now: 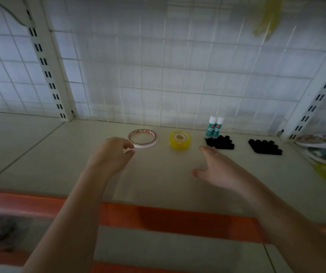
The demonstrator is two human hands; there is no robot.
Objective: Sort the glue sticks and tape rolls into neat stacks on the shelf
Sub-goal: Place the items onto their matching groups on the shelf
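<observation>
Shelf (158, 184) held two glue sticks (214, 127), one white tape roll (142, 138), one yellow (179, 142). I saw my left hand (112, 154), loosely curled and empty, beside the white roll; right hand (220, 170) spread, empty, near the yellow.

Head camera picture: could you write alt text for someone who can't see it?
Two bare hands, the left hand and right hand, reach empty over a pale shelf. Behind them lie a thin white tape roll, a yellow tape roll and two upright glue sticks.
</observation>
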